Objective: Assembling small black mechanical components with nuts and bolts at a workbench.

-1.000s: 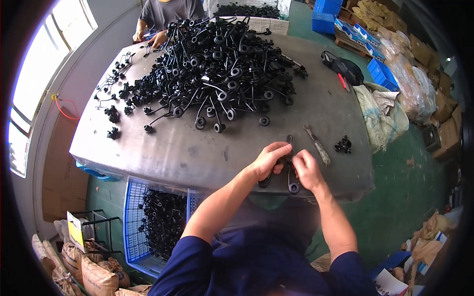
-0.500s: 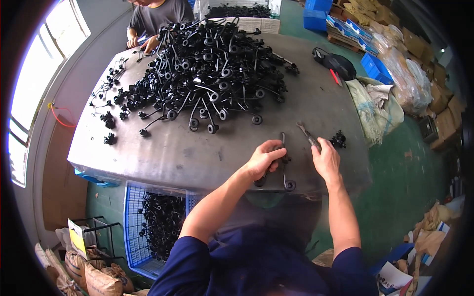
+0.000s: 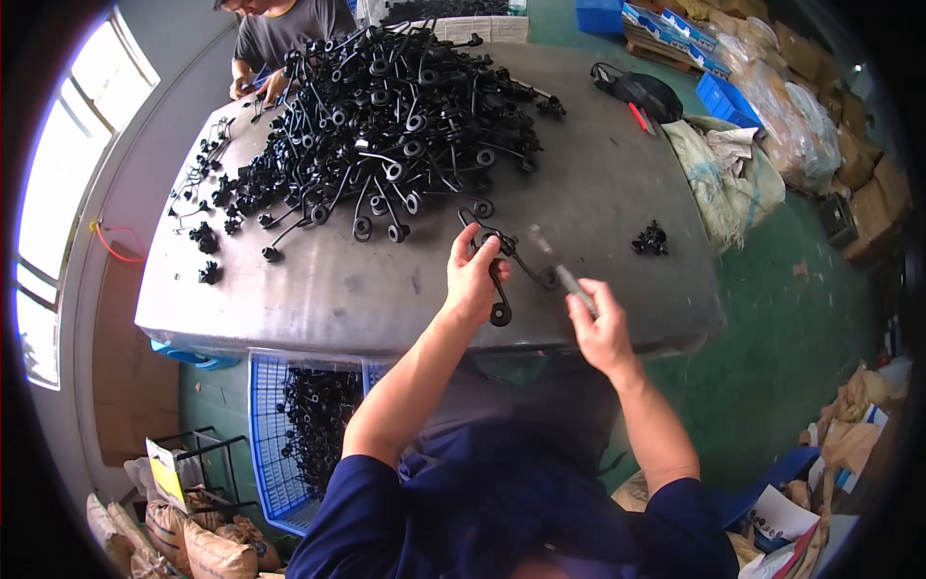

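Note:
My left hand (image 3: 471, 282) is closed around black rods with ring ends (image 3: 501, 314), raised over the metal table (image 3: 386, 304). One rod runs off toward my right hand and finishes in a black ring, and another ring hangs below my fingers. Closed on the handle of a slim grey hand tool (image 3: 569, 278) is my right hand (image 3: 602, 330). The tool's tip, smeared by motion, points up and left, close to the rods. Just beyond my left hand spreads a large heap of similar black parts (image 3: 386, 125).
A small black cluster (image 3: 650, 238) lies at the right, and red-handled pliers (image 3: 639, 118) beside a black bag (image 3: 644, 96) farther back. At the far left, a co-worker (image 3: 294, 39) handles parts. Below the front edge stands a blue crate (image 3: 265, 439) of black parts.
My left hand has lifted the rods up and left, away from the table's front edge. My right hand has shifted left and slightly nearer me, bringing the tool toward them.

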A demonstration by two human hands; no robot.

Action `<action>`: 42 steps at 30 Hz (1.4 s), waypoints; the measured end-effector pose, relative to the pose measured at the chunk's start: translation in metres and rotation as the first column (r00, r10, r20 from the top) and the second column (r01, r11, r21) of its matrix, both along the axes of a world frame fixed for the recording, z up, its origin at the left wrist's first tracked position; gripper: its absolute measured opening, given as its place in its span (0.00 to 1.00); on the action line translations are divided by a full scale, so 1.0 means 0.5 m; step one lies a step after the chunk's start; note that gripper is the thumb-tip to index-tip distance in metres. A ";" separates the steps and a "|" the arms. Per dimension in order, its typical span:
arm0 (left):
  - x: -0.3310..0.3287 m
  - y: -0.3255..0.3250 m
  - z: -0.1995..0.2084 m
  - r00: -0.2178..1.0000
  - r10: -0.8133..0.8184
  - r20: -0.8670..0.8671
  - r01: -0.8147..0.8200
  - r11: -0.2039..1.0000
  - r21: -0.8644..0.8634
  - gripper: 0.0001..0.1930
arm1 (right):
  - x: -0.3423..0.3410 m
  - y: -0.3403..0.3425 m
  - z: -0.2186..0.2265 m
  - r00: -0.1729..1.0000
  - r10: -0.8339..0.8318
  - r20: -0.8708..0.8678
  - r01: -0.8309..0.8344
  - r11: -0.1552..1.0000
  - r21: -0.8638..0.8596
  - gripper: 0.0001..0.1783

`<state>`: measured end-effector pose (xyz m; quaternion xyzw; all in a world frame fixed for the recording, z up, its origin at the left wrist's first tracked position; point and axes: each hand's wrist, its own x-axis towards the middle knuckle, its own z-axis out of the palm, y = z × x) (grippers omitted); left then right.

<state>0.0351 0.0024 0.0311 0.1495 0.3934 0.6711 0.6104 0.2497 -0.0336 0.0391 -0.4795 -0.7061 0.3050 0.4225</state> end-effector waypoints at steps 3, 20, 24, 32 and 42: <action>0.012 -0.003 0.002 1.000 -0.003 0.027 0.003 1.000 -0.019 0.32 | -0.028 -0.018 0.014 0.993 0.073 0.092 -0.089 0.980 0.179 0.12; 0.022 -0.148 0.223 0.560 -0.363 -0.745 0.775 0.548 0.316 0.24 | 0.032 0.122 0.188 0.845 -0.118 -0.521 0.157 0.987 0.032 0.12; -0.032 -0.164 0.261 0.710 -0.236 -0.664 0.660 0.553 0.508 0.22 | -0.101 -0.024 -0.013 0.861 -0.023 -0.509 -0.027 0.995 -0.092 0.12; -0.296 -0.252 0.188 0.373 0.318 -0.872 0.236 0.876 0.420 0.26 | -0.024 0.143 0.007 0.972 -0.175 -0.158 0.112 0.933 -0.343 0.20; -0.747 -0.776 -0.189 0.080 0.128 -0.989 -0.790 0.612 0.016 0.21 | 0.089 0.236 -0.139 0.953 -0.185 0.241 0.177 0.983 0.052 0.15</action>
